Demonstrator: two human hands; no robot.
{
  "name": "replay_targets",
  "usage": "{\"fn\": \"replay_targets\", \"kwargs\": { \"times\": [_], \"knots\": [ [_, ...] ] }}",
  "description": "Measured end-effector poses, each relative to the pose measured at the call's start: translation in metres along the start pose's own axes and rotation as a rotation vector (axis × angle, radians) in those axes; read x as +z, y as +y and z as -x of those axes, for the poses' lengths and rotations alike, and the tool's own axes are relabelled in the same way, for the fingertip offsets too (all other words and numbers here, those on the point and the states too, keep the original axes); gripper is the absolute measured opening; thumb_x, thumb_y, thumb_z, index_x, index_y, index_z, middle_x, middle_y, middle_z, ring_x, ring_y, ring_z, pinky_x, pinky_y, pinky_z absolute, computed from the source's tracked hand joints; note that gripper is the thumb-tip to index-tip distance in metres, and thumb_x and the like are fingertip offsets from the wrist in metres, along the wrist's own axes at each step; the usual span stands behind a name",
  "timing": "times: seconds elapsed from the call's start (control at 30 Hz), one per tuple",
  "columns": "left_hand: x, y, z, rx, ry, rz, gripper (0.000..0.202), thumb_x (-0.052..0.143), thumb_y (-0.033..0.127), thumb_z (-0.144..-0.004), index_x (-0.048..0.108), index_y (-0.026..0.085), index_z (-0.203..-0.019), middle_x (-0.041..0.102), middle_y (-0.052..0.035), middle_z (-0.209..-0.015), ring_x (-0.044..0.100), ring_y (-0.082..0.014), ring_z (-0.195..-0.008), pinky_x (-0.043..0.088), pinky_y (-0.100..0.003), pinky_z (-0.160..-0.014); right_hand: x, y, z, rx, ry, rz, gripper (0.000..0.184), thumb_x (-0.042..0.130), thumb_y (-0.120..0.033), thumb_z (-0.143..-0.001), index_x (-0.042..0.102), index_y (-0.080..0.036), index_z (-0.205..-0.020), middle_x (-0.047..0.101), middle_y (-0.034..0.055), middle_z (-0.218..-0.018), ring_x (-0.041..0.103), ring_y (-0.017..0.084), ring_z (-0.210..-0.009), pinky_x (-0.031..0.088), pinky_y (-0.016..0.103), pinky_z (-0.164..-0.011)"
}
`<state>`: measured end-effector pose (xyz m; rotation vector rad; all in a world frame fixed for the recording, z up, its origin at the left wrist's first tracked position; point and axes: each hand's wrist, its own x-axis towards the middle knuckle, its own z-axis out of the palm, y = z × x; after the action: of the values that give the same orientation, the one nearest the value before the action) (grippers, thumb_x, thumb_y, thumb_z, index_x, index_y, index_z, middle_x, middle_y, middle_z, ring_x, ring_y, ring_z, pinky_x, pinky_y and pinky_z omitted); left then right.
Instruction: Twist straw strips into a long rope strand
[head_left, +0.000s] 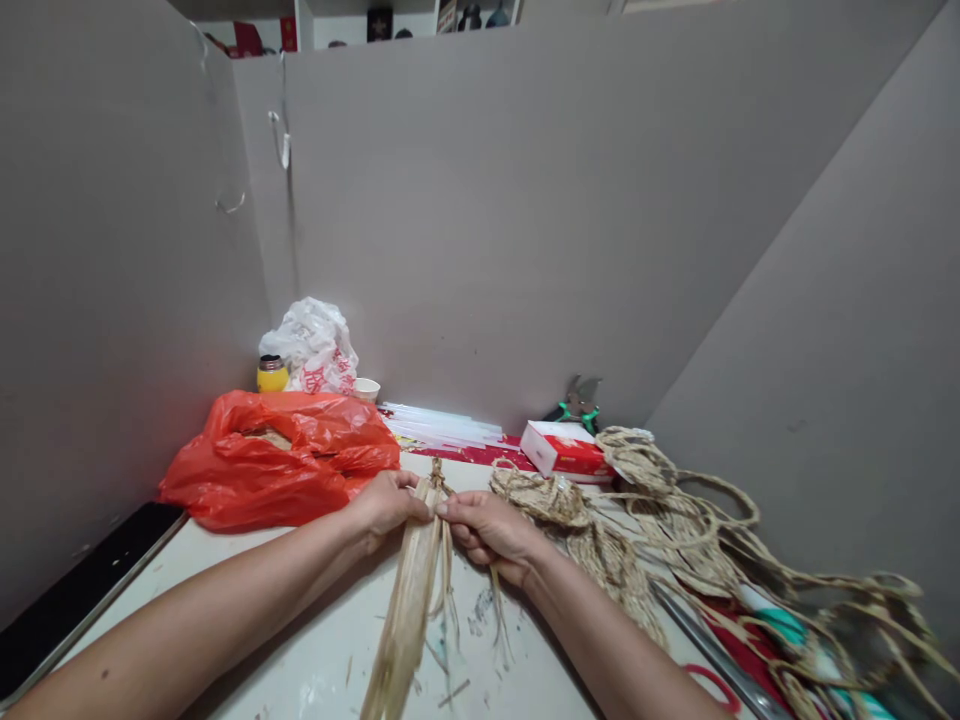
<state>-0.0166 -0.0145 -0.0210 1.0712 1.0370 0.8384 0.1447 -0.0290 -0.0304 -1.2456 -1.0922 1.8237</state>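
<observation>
Both of my hands pinch the top of a bundle of pale dried straw strips (411, 600) that trails toward me over the white table (247, 610). My left hand (386, 505) is closed on the bundle's upper left side. My right hand (487, 530) is closed on its right side, fingertips meeting the left hand's at a small twisted knot (437, 477) at the bundle's top.
A red plastic bag (277, 455) lies at the left, with a white bag (315, 345), a yellow jar (271, 374) and a paper cup (367, 388) behind it. Braided straw ropes (660, 520), a red-white box (564, 450) and green-handled pliers (577, 403) lie at the right. Grey partition walls enclose the desk.
</observation>
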Motion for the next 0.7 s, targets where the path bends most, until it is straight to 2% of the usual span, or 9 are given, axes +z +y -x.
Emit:
{"fn": "replay_targets", "kwargs": {
  "times": [0.33, 0.57, 0.7],
  "knots": [
    [0.0053, -0.0010, 0.0020, -0.016, 0.084, -0.041, 0.034, 0.059, 0.004, -0.044, 0.050, 0.018, -0.074, 0.055, 0.0061, -0.054, 0.047, -0.0091, -0.049, 0.034, -0.021, -0.052, 0.0074, 0.0014, -0.0009, -0.043, 0.059, 0.030, 0.024, 0.066, -0.028, -0.060, 0.045, -0.018, -0.057, 0.040, -0.0099, -0.036, 0.020, 0.001, -0.028, 0.007, 0.017, -0.031],
    [0.0034, -0.0061, 0.0022, 0.029, 0.091, 0.038, 0.042, 0.062, 0.006, -0.046, 0.046, 0.019, -0.082, 0.057, 0.0056, -0.056, 0.049, -0.0095, -0.048, 0.034, -0.020, -0.051, 0.0076, 0.0021, -0.0024, -0.062, 0.073, 0.014, 0.024, 0.065, -0.027, -0.062, 0.045, -0.018, -0.055, 0.042, -0.0091, -0.036, 0.022, 0.001, -0.027, 0.009, 0.017, -0.030],
    [0.0012, -0.0036, 0.0033, 0.028, 0.067, -0.002, 0.046, 0.065, 0.007, -0.047, 0.046, 0.018, -0.088, 0.053, 0.0087, -0.052, 0.046, -0.0077, -0.046, 0.033, -0.019, -0.052, 0.0072, 0.0028, -0.0026, -0.076, 0.081, 0.030, 0.023, 0.065, -0.026, -0.063, 0.046, -0.018, -0.056, 0.043, -0.0089, -0.037, 0.022, 0.001, -0.028, 0.010, 0.017, -0.030]
  ]
}}
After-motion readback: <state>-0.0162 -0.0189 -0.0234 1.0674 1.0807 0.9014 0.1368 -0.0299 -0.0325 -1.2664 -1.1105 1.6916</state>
